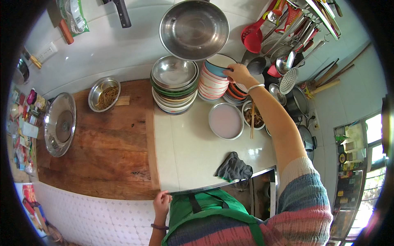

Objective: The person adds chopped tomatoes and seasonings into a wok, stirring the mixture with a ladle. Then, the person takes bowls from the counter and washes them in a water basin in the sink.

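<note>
My right hand (241,73) reaches to the back of the counter, its fingers on the rim of a blue bowl with a white inside (217,68). That bowl tops a stack of white bowls with pink rims (212,86). Left of it stands a stack of plates and steel basins (174,73). A bowl of cloudy liquid (226,121) and a bowl of dark food (255,118) with wooden chopsticks (252,120) across it are below my right forearm. My left hand (162,202) hangs at the counter's front edge, fingers curled, with nothing seen in it.
A large steel basin (194,30) is at the wall. Ladles and strainers (254,37) hang at the upper right. On the wooden board (110,153) are a steel bowl of brownish strips (104,93) and a clear basin (60,124). A dark cloth (234,167) lies near the front edge.
</note>
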`<state>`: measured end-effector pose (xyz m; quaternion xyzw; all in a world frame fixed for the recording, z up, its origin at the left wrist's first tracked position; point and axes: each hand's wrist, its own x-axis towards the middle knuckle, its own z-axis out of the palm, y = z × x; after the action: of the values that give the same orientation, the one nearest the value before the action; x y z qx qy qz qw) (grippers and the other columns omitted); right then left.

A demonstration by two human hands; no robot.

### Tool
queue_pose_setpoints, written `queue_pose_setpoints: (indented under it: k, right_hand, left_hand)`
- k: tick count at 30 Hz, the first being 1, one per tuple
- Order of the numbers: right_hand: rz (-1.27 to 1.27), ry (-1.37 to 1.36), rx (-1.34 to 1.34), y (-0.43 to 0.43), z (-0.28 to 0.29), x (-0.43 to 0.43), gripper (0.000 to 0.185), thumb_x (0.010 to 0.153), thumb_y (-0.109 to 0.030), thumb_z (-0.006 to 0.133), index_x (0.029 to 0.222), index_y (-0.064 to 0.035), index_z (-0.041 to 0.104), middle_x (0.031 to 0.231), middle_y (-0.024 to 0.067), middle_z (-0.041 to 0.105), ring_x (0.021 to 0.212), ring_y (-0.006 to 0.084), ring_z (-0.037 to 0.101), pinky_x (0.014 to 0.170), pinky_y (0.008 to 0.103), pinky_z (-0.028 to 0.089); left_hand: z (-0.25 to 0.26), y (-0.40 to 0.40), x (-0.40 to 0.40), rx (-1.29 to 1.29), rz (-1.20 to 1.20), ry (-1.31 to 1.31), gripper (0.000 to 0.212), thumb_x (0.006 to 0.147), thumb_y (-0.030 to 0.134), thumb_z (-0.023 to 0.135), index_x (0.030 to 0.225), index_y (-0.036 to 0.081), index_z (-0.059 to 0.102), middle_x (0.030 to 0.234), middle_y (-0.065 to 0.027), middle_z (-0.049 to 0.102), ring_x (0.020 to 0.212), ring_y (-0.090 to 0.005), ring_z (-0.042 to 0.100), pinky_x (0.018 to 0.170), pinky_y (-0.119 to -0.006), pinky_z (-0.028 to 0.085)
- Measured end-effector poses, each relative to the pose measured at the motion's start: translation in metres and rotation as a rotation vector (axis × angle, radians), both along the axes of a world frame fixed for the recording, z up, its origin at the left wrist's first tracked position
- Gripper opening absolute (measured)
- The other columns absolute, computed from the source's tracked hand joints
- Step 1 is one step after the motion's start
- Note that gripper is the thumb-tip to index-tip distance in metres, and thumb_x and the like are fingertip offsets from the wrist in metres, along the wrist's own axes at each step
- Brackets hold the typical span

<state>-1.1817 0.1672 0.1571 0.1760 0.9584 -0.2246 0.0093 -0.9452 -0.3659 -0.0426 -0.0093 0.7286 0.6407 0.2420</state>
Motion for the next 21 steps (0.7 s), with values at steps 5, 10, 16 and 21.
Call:
queue_pose_setpoints:
  k: [5, 10, 16, 21]
  right_hand:
    - [-0.028, 0.035, -0.203, 0.016, 0.031, 0.014, 0.024, 0.084, -0.024, 0.061, 0.079, 0.0001, 0.060, 0.063, 0.0057, 0.061, 0.054, 0.0110, 0.059, 0.050, 0.0245, 0.048]
    - [0.078, 0.099, -0.167, -0.011, 0.077, 0.073, 0.027, 0.082, -0.025, 0.060, 0.074, 0.0010, 0.060, 0.055, 0.0053, 0.057, 0.048, 0.0112, 0.055, 0.050, 0.0267, 0.045]
    - [0.294, 0.031, -0.142, -0.087, 0.055, 0.167, 0.009, 0.079, -0.007, 0.062, 0.087, -0.0033, 0.062, 0.063, 0.0040, 0.060, 0.055, 0.0079, 0.056, 0.052, 0.0242, 0.047]
    - [0.443, 0.006, -0.215, -0.158, -0.035, 0.215, 0.016, 0.079, -0.022, 0.064, 0.089, -0.0094, 0.060, 0.074, 0.0117, 0.063, 0.069, 0.0310, 0.061, 0.063, 0.0381, 0.050]
  left_hand:
    - [0.010, 0.020, -0.014, 0.023, -0.027, 0.069, 0.017, 0.085, 0.002, 0.052, 0.102, -0.002, 0.057, 0.073, -0.0070, 0.061, 0.065, -0.0106, 0.058, 0.063, -0.023, 0.049]
    - [0.033, 0.042, -0.023, 0.083, -0.061, 0.055, 0.021, 0.087, 0.003, 0.052, 0.108, -0.001, 0.055, 0.081, -0.0066, 0.061, 0.074, -0.0115, 0.060, 0.067, -0.024, 0.049]
    - [0.087, 0.106, -0.054, 0.405, -0.159, -0.187, 0.039, 0.094, 0.023, 0.048, 0.127, 0.005, 0.040, 0.110, -0.0135, 0.053, 0.094, -0.0231, 0.059, 0.076, -0.034, 0.052]
    - [0.099, 0.141, -0.073, 0.624, -0.043, -0.437, 0.056, 0.092, 0.029, 0.049, 0.138, 0.011, 0.022, 0.123, -0.0157, 0.043, 0.100, -0.0287, 0.057, 0.075, -0.042, 0.054]
